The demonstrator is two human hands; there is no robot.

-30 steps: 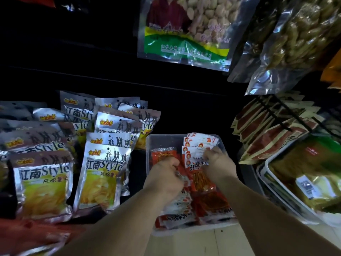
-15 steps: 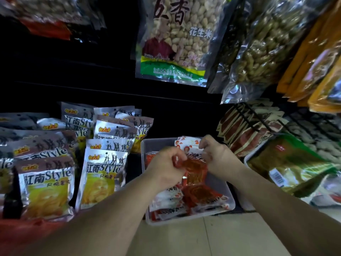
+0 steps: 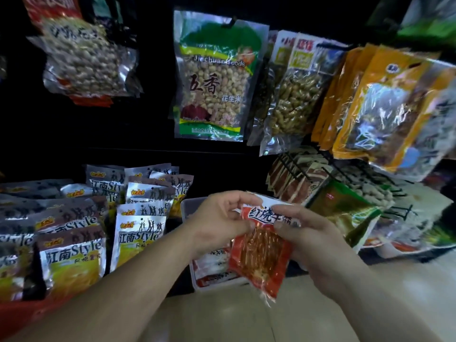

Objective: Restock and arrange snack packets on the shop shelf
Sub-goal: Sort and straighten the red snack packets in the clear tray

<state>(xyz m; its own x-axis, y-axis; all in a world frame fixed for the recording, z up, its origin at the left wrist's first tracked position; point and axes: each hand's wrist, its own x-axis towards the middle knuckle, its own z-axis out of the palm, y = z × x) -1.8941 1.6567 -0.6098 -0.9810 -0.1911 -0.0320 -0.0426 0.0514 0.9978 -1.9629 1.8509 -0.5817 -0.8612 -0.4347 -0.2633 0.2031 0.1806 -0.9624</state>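
While in 2 hands (image 3: 219, 218) (image 3: 315, 233), red 红烧 packet (image 3: 259, 253).

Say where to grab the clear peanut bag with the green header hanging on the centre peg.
Probably the flat green header of the clear peanut bag, just below its black peg. Come from the front, pinch it and slide toward you: it hangs flat, face-on, and the peanut-filled belly is bulky.

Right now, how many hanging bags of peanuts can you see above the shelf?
3: a blurred bag upper left, the green-topped bag in the centre, an in-shell peanut bag just right of it. More may hang hidden behind them.
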